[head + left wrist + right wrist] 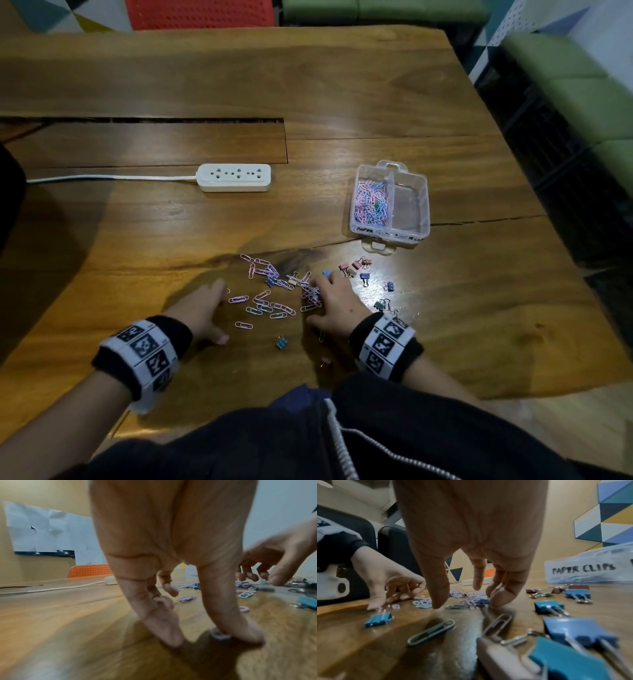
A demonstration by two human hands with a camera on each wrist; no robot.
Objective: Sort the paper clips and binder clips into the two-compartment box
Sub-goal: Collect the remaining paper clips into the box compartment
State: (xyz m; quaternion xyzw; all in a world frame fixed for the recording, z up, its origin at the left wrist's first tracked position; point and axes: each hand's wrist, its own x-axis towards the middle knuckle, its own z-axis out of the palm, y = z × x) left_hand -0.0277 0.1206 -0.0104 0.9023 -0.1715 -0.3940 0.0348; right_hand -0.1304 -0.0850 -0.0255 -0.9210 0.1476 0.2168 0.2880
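Loose pink, lilac and blue paper clips (267, 303) lie scattered on the wooden table (137, 240) in front of me. Small binder clips (364, 278) lie to their right, and one blue binder clip (281, 342) sits near the front. My left hand (209, 308) is spread, fingertips on the table; its thumb (243, 631) presses a lilac paper clip (218, 635). My right hand (337, 301) reaches down with straight fingers (498, 599) touching a heap of paper clips (474, 601). The clear two-compartment box (423, 192) stands at the back right, with paper clips in its left half and nothing in its right half.
A white power strip (234, 177) with its cable (113, 177) lies at the back left. A long slot (144, 120) cuts the tabletop behind it. The table's right edge (561, 274) runs close to the box. An orange chair (198, 13) stands beyond the far edge.
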